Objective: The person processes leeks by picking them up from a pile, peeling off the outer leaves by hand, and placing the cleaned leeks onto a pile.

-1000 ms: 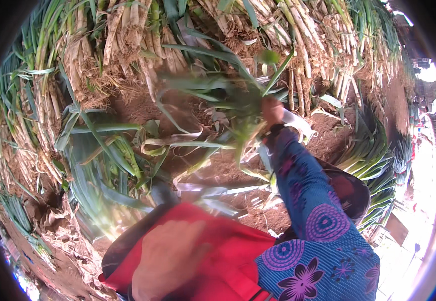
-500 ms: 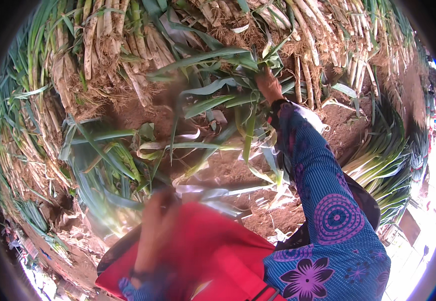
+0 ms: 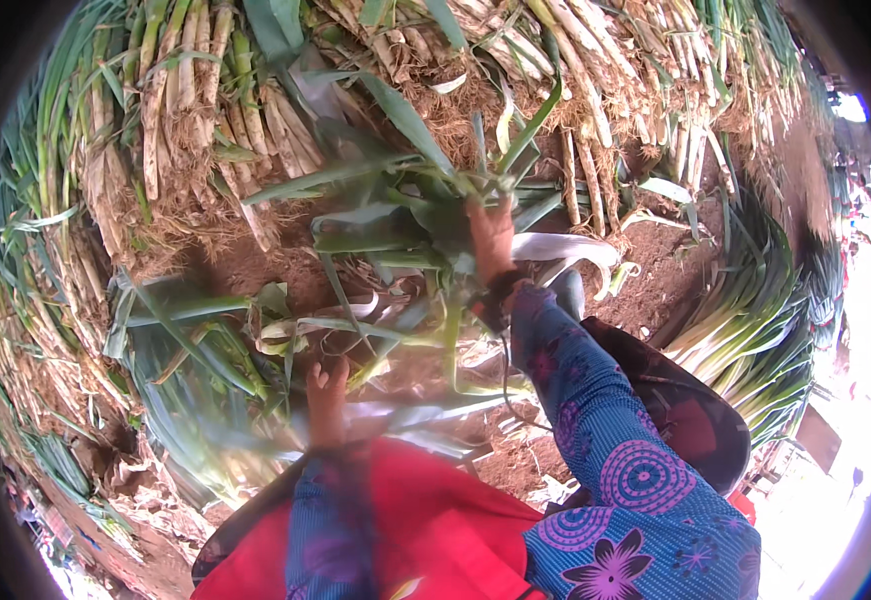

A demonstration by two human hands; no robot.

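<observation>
the right hand [image 3: 492, 235] is stretched forward and closed around a bunch of long green leek leaves [image 3: 395, 215]; the fingers are wrapped into the leaves, so the grip is tight and narrow. the left hand [image 3: 327, 398] is lower and nearer to the body, blurred, with the fingers pointing forward and a little spread. i cannot tell if it holds something; it seems only to hover over the loose leaves [image 3: 215, 350] on the ground.

the held bunch is made of flat, wide, dark green blades that fan out to the left and upward from the fist, some of them bent or folded. pale, soft strips hang among them.

the bunch is directly in the right hand and well apart from the left hand, which stays below and to the left of it. behind the bunch lies a big heap of leeks [image 3: 205, 110] with pale stalks and earthy roots, covering the brown soil [image 3: 675, 270]. another pile of cleaner leeks [image 3: 755, 340] lies to the right. both arms wear a blue patterned sleeve [image 3: 615, 470], over a red cloth [image 3: 435, 530] on the lap.
</observation>
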